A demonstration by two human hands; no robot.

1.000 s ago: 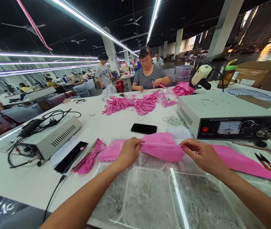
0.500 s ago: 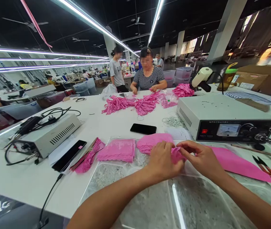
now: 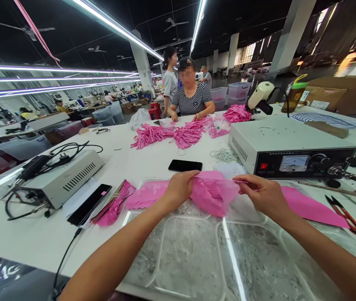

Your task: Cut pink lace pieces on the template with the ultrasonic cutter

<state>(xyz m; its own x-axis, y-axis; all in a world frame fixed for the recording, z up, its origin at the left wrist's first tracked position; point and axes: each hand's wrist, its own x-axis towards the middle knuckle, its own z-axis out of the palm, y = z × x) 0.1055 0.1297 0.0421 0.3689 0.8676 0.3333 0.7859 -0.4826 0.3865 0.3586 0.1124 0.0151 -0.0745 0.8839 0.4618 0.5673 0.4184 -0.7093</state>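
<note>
A thin, sheer pink fabric piece (image 3: 215, 198) hangs stretched between my two hands, its lower part blurred by motion. My left hand (image 3: 180, 187) pinches its upper left edge. The right corner is pinched between thumb and fingers of my right hand (image 3: 263, 193). Behind the piece, a stack of pink fabric is mostly hidden. Beside my left wrist lies another flat pink fabric stack (image 3: 144, 195), partly covered by my arm. A larger pink sheet (image 3: 311, 207) lies right of my right hand. All this is over a clear plastic tray-like sheet (image 3: 190, 251).
Orange-handled thread snips (image 3: 347, 217) lie at the right. Behind my hands are a black phone (image 3: 185, 165) and a grey control box (image 3: 290, 138). Another box (image 3: 61, 179) with cables stands left. Across the table a co-worker (image 3: 192, 98) handles pink strips (image 3: 155, 136).
My left hand has moved left and up, and my right hand slightly right. The pink piece, bunched between them before, is now spread out. The view has shifted slightly.
</note>
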